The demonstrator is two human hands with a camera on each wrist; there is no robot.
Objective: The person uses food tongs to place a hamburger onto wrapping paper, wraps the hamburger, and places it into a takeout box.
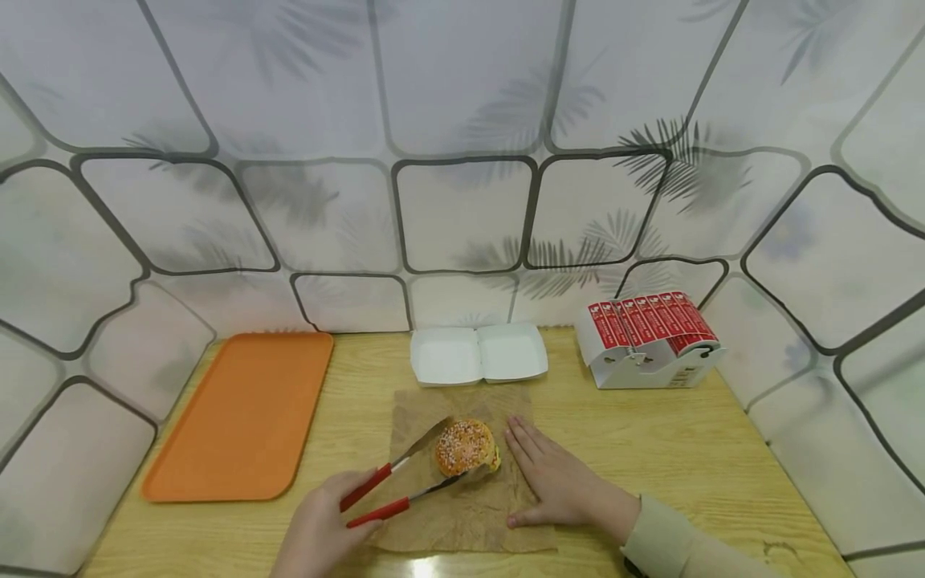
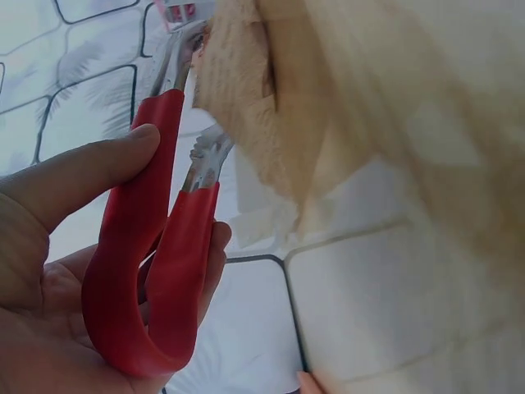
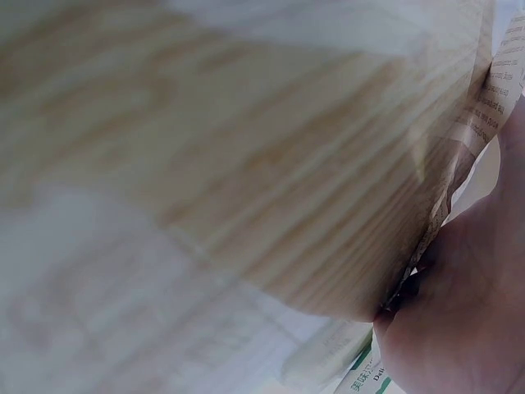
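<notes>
Your fingers [image 2: 98,168] on the left hand [image 1: 318,526] are curled round the red handles of the tongs [image 1: 393,486], squeezing them so the metal tips close on either side of the burger [image 1: 466,447]; that pinch is what keeps the bun steady, and the head view shows the tips touching its left and lower edges. The fingers [image 1: 522,437] of your right hand [image 1: 556,482] lie straight and close together, pressed flat on the brown wrapping paper [image 1: 462,514] just right of the burger, which looks like a way of keeping the sheet from sliding or curling under the tongs. The burger sits near the middle of that paper, toward its far half, on the wooden surface [image 1: 723,449]. Its top bun is round, golden-orange and speckled with pale sesame seeds, with a little yellow-green filling showing at the right edge. Just beyond the paper lies an open white clamshell box [image 1: 478,354], lid back. An orange tray [image 1: 246,413] rests to the left, and a red-and-white carton holder [image 1: 650,337] stands at the far right.
</notes>
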